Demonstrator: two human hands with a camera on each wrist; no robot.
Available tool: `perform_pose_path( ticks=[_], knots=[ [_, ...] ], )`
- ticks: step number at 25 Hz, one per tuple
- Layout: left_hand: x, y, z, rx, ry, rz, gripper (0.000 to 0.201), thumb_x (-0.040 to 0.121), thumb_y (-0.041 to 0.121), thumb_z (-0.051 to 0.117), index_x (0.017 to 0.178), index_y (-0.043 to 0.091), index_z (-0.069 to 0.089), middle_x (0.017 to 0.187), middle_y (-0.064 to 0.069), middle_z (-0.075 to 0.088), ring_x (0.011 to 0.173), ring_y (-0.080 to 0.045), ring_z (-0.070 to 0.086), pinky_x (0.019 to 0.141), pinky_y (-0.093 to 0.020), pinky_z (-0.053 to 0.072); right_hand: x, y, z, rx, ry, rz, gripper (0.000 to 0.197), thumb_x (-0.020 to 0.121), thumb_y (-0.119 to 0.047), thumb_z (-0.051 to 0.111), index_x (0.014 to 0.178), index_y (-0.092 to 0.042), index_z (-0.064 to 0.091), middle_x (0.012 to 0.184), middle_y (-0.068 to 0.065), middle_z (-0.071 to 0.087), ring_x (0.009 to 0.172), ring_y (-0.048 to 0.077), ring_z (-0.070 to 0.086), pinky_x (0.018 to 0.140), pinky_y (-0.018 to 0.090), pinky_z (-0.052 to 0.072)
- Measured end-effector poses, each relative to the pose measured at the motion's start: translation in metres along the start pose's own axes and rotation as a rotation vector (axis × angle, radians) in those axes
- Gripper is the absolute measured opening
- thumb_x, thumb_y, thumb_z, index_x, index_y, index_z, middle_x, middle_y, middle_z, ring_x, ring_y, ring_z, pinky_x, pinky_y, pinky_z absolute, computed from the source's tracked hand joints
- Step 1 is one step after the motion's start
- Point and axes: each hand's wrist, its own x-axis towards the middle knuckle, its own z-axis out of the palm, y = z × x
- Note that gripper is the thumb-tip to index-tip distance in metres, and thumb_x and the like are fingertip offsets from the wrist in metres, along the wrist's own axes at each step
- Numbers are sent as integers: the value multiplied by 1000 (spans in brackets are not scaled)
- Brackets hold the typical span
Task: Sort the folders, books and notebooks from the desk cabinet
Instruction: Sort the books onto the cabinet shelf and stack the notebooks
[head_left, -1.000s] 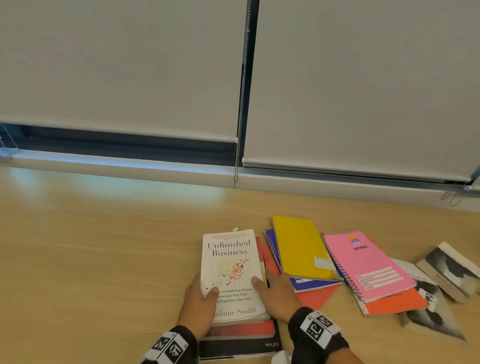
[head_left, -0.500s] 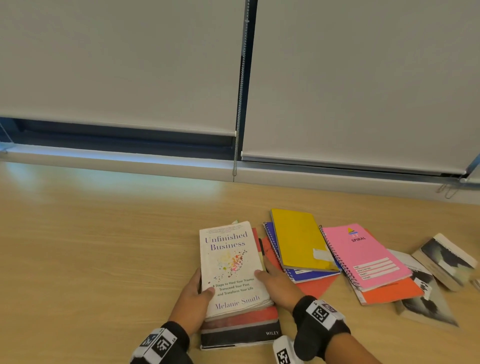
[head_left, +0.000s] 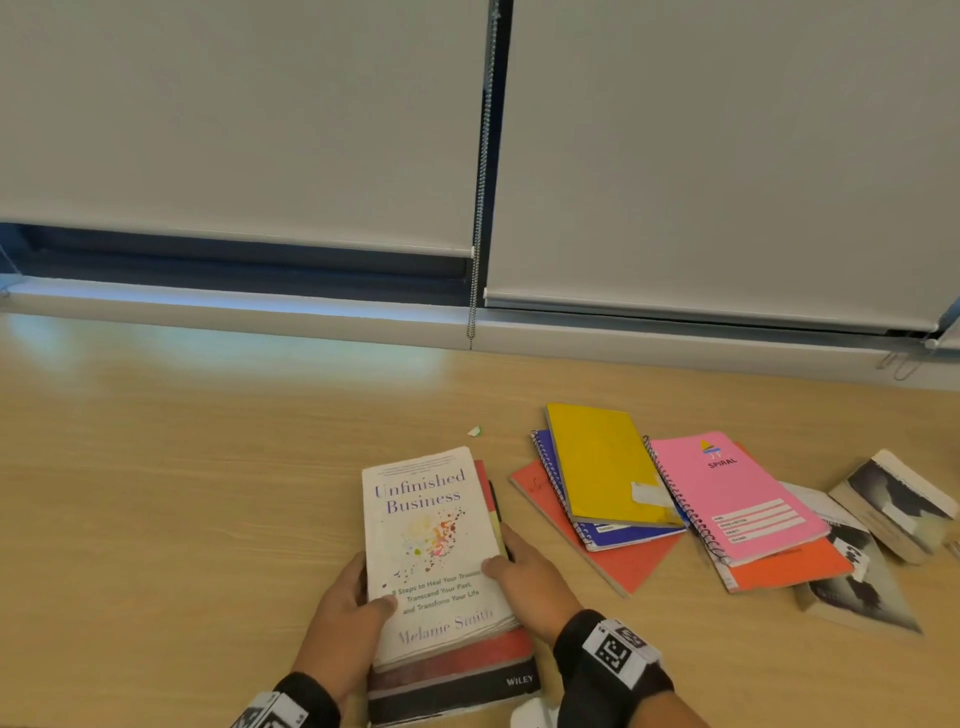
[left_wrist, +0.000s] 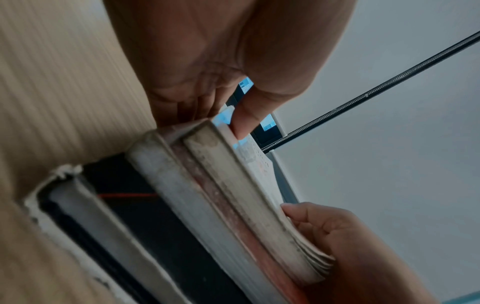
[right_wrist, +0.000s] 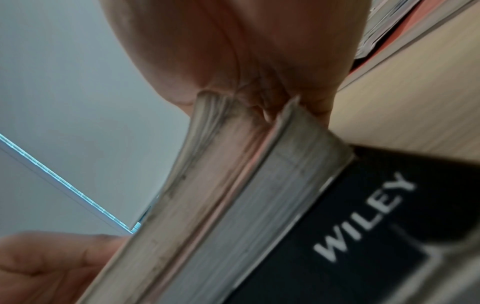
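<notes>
A white book titled "Unfinished Business" tops a small stack near the desk's front edge. My left hand grips the stack's left edge, thumb on the cover. My right hand grips its right edge, thumb likewise on the cover. In the left wrist view the white book and a reddish one under it are pinched together. They tilt up off a black and red Wiley book lying flat on the desk. To the right lie a yellow notebook, a blue spiral notebook and a pink spiral notebook.
Under the notebooks lie a red-orange folder and an orange notebook. Two grey-covered books sit at the far right. A paper scrap lies behind the stack. A blind chain hangs over the sill.
The stack in my hands has slid left and toward me, away from the notebooks, uncovering more of the red-orange folder. Both hands keep their hold.
</notes>
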Motion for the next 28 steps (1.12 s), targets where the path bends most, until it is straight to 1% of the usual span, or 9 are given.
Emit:
perform_pose_path(
  ticks=[2,5,7,12,17,19,23,26,28],
  knots=[
    [-3,-2,-1,-24,24,-10,49,91,-12,48,101,36,55,105,7,68,101,-17,63,86,-36,51,-2,-3,4,12,6,4,39,92,-20,47,119,-48,45,118,-12,65,104,11,64,96,36,51],
    [-7,-5,1,-56,64,-7,46,91,-9,49,111,33,53,104,10,67,103,-18,63,94,-42,51,-2,-4,6,30,11,7,45,89,-23,49,131,-38,47,123,-8,65,105,13,65,97,39,51],
    [-11,-7,2,-86,84,-11,44,91,-7,51,106,34,56,106,7,68,102,-20,65,95,-44,51,-4,-3,7,35,18,15,52,85,-27,50,136,-33,46,125,-5,65,104,15,66,96,40,52],
    [-57,-29,3,-183,196,-60,36,90,1,60,116,26,54,105,1,69,94,-21,67,83,-40,54,-40,11,14,46,-22,6,39,95,-21,49,131,-36,48,120,-5,67,99,14,68,92,39,54],
    [-105,-59,15,-311,303,-137,29,88,12,67,114,20,57,106,-12,71,92,-28,68,78,-42,55,-75,27,13,63,-98,-20,32,96,-20,51,126,-32,49,122,-2,65,103,18,66,94,39,53],
    [-123,-63,26,-386,290,-166,35,88,16,67,119,19,52,104,-15,71,93,-31,68,75,-43,55,-80,32,10,33,-117,-28,38,94,-21,52,132,-22,50,126,1,64,108,21,64,98,42,50],
    [-172,-81,42,-395,188,-256,52,85,22,69,129,28,44,107,-14,72,95,-34,69,78,-48,56,-115,46,-4,44,-188,-3,53,91,-22,59,140,-13,44,131,6,60,113,24,61,101,43,47],
    [-221,-102,47,-415,96,-310,72,71,20,78,135,30,47,112,-10,72,103,-37,67,91,-55,50,-173,82,-11,265,-248,159,68,87,-31,67,146,-20,34,134,6,58,109,21,64,99,41,50],
    [-253,-112,45,-440,61,-322,64,68,13,77,128,25,55,112,-10,72,102,-36,66,87,-52,50,-212,119,-6,493,-421,295,61,84,-36,69,138,-17,48,124,10,66,108,25,67,101,43,48]
  ],
)
